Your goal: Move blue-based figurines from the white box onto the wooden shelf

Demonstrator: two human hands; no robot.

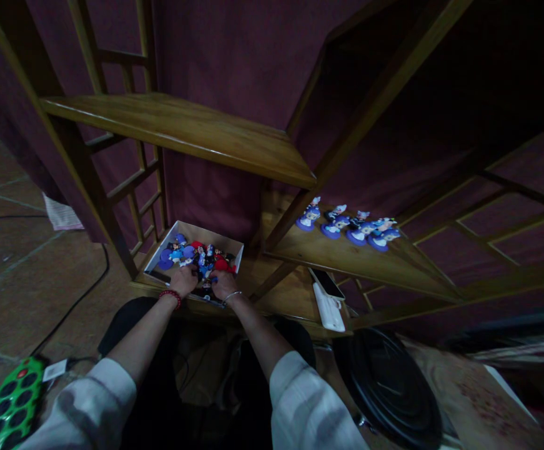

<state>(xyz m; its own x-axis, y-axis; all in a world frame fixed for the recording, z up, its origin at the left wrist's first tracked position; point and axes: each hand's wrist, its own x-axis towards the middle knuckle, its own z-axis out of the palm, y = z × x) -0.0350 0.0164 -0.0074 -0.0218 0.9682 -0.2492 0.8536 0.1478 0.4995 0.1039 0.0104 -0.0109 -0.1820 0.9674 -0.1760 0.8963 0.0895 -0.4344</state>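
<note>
A shallow white cardboard box (160,273) stands on the low wooden shelf, filled with a jumble of small toy figurines (201,255) in blue, purple, red and black. Both of my hands reach over its near side. My left hand (184,281), with a red bead bracelet at the wrist, is closed with curled fingers among the figurines; what it grips is hidden. Close beside it on the right, my right hand (225,284), wearing a thin silver bangle, has its fingers bent together at the figurines. Its fingertips are too small and dark to show what they hold.
Several blue-and-white figurines on purple bases (331,230) stand in rows on the raised shelf at right. Below lie a phone (328,283) and a white object (329,309). An upper wooden shelf (182,125) overhangs the box. A black round lid-like object (386,387) and a green power strip (12,403) flank my legs.
</note>
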